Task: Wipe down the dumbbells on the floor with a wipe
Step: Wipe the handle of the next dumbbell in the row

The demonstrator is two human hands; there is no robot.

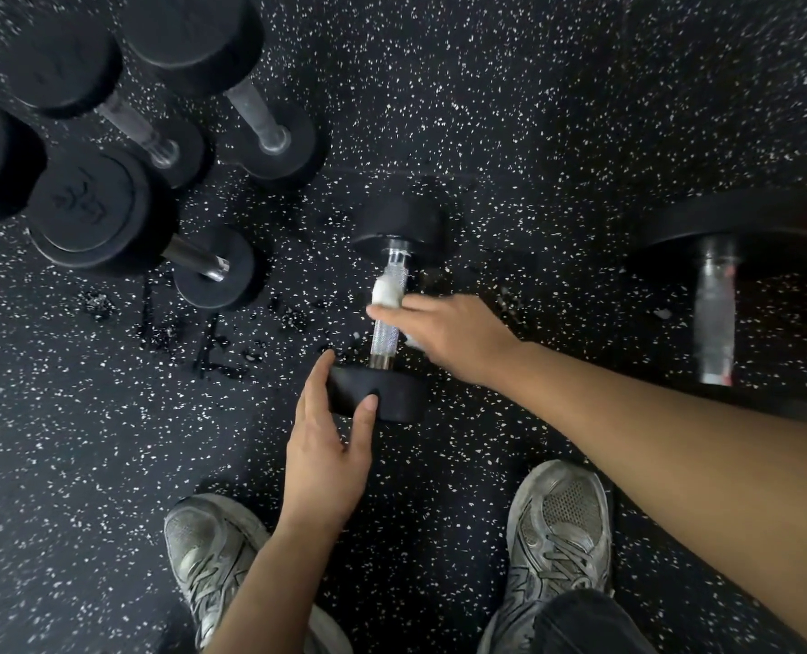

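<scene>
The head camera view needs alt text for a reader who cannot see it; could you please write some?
Seen from above, a person's right hand wraps a white wipe around a small dumbbell's metal handle while the left hand grips its near end. More dumbbells lie on the speckled black floor.

My left hand (328, 446) reaches forward, thumb and fingers curled round the near head of the dumbbell (387, 313), gripping it. My right hand (444, 339) stretches across from the right on a bare, extended forearm, fingers wrapped over the handle, pinching the wipe (387, 291) against it.
</scene>
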